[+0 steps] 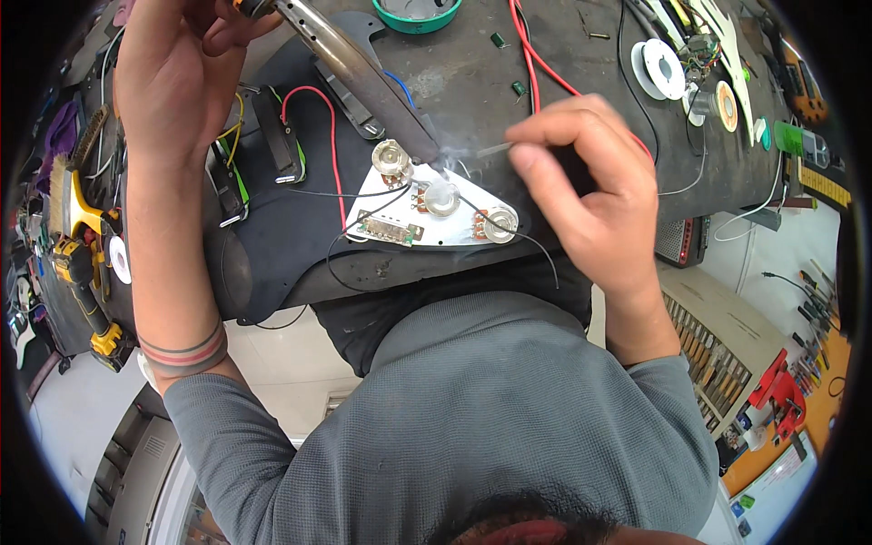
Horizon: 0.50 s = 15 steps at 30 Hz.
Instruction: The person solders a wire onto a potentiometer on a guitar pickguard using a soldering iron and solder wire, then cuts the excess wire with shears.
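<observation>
Nearest is the person's gray textured shirt (509, 409); off to R, below desk level, a beige box-like rack (722, 313) w/ rows of slim brownish items in its slots, too small to ID. Next, at the near edge of the dark, worn desk (463, 73), lies a big flat black sheet w/ curved outline (300, 227), and on it a white triangular plate (447, 231) carrying three round metal pots and a slim rectangular switch, w/ thin black leads across it. Whitish smoke (450, 162) rises by the middle pot, at the tip of a long, tapered metal soldering iron (368, 77). L hand (186, 86), up at the top edge, has its grip curled round the iron's handle end, partly cut off. R hand (590, 182), just R of the plate, pinches a thin, straight gray strand (493, 148) btwn thumb and index, pointing at the iron tip; can't tell if they touch. L of the iron, two black bar-shaped pickups (277, 136) w/ a red lead alongside. Farther, R side: white round spool (661, 70) and a clear spool w/ coppery center (727, 107). Farthest, top: round teal dish (420, 26), dark grayish stuff inside, unclear what.
</observation>
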### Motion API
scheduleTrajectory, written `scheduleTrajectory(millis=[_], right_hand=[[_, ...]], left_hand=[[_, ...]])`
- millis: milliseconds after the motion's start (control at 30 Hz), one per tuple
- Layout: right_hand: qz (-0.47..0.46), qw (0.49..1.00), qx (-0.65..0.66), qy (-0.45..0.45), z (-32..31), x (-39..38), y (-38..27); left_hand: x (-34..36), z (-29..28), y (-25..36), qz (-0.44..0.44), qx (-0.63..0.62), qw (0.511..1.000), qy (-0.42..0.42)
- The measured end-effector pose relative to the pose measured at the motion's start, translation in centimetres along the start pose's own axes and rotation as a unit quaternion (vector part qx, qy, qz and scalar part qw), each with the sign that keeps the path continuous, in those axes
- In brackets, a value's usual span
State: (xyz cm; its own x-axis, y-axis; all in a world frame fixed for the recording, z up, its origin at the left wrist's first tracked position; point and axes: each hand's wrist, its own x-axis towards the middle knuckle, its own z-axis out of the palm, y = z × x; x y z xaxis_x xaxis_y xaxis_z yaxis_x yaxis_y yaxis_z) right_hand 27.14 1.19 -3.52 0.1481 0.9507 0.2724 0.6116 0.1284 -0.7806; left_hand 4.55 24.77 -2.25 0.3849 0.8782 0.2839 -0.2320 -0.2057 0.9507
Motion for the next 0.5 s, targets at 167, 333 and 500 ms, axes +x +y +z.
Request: scheduleTrajectory(millis=[167, 333, 500], right_hand=[[-0.083, 0.965, -0.223, 0.111, -1.5, 0.0, -1.4], [-0.051, 0.978, -0.198, -0.039, -0.6, -1.7, -5.1], [-0.015, 0.98, -0.193, -0.045, 1.5, -2.0, -5.1]], left_hand=[[0.5, -2.1, 1.0, -0.029, -0.041, 0.999, -0.012], [0.8, -1.8, 1.4, -0.06, -0.052, 0.997, 0.007], [1.1, -2.0, 0.3, -0.012, -0.06, 0.998, -0.016]])
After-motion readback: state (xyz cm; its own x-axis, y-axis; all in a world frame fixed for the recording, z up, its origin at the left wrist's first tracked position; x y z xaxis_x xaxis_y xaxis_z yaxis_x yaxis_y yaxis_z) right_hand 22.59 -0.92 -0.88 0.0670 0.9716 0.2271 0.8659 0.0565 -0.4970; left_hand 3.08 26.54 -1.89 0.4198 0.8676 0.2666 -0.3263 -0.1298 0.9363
